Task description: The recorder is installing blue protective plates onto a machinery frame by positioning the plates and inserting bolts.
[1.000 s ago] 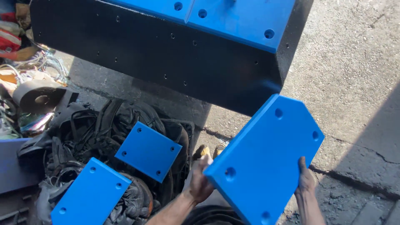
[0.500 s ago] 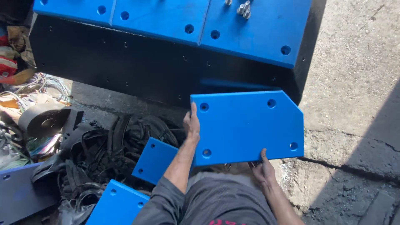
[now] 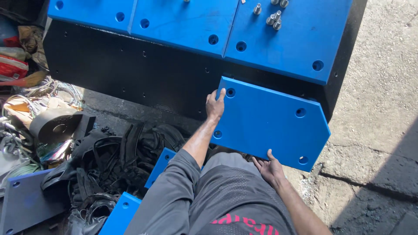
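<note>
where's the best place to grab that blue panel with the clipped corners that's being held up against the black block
Grip the blue panel by its edges, not its flat face, which offers nothing to close on. The left hand already holds the left edge near the top hole, and the right hand supports the bottom edge from below. Coming from the left and underneath suits it, since the panel stands tilted against the black block.

Red crumpled package (image 3: 12, 67) at far left, amid clutter.
</note>
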